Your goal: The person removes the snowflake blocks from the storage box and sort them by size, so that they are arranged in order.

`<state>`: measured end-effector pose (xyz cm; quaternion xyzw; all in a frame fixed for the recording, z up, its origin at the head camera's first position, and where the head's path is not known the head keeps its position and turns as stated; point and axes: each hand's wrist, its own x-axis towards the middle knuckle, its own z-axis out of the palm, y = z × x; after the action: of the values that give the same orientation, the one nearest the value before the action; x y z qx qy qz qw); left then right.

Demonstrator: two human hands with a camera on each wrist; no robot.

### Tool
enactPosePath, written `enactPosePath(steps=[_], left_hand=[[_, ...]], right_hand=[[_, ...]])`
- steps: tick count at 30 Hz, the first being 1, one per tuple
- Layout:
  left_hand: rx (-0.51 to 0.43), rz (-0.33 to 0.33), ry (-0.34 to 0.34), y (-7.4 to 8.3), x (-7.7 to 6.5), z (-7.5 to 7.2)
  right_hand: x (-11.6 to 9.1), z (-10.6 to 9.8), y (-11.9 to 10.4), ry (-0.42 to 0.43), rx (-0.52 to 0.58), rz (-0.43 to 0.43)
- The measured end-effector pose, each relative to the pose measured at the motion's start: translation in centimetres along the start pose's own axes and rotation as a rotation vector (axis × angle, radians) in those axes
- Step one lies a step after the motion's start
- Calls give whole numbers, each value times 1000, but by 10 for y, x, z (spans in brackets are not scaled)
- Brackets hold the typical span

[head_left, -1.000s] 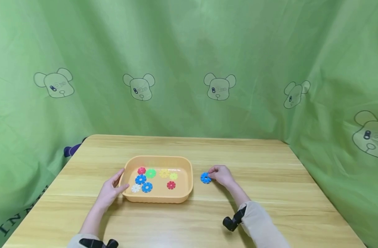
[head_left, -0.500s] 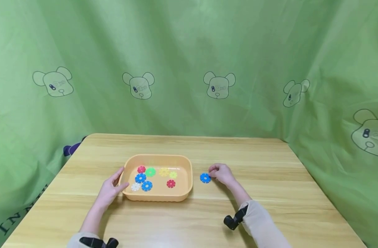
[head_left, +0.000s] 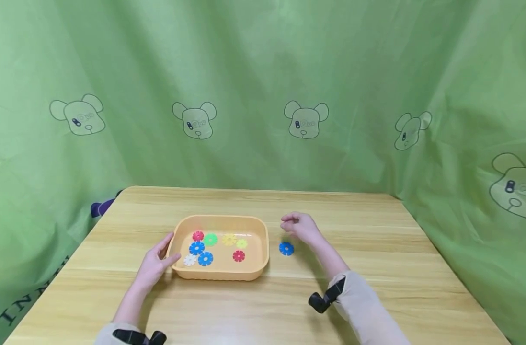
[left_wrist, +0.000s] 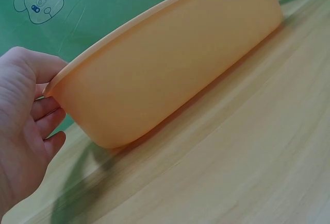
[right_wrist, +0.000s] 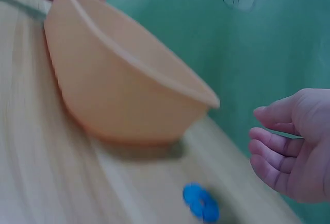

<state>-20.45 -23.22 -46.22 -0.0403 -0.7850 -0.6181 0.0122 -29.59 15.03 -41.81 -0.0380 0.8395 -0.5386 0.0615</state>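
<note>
An orange plastic basin point(head_left: 222, 275) stands on the table, with several notched plastic snowflake discs in red, green, blue, yellow and white lying inside. At its left end my left hand point(head_left: 153, 265) grips the rim, thumb on the inner side and fingers outside; the left wrist view shows those fingers point(left_wrist: 49, 123) against the outer wall. One blue snowflake disc point(head_left: 286, 248) lies flat on the wood just right of the basin. My right hand point(head_left: 303, 227) hovers beyond and above that disc, fingers loosely bent and holding nothing, as the right wrist view also shows.
The wooden table point(head_left: 375, 254) reaches back to a green curtain point(head_left: 254, 163) printed with bear heads. A purple object point(head_left: 101, 208) shows behind the table's left edge. Black camera straps are on both wrists.
My right hand has come off the blue snowflake disc and risen up and slightly left, leaving the disc on the table. My left hand has kept its grip on the basin.
</note>
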Motion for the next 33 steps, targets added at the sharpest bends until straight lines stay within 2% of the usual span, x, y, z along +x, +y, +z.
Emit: enactPosePath(steps=[6,11,18,24,28,33], left_hand=[[-6,-16,16,-3,0,1],[-26,-16,35,-4,0,2],[-55,-8,53,-7,0,5],[-64,-6,62,-9,1,5],[-66,-12,65,-9,1,5],[-53,-16,61,-8,2,4]], right_hand=[[-1,21,-34,-30,51,-72],[-1,45,-50,-54,89,-75],[2,83,-56,-109,124,-59],[10,107,-53,-130,126,-21],[16,118,-47,-98,73,32],[21,130,-39,-8,-107,64]])
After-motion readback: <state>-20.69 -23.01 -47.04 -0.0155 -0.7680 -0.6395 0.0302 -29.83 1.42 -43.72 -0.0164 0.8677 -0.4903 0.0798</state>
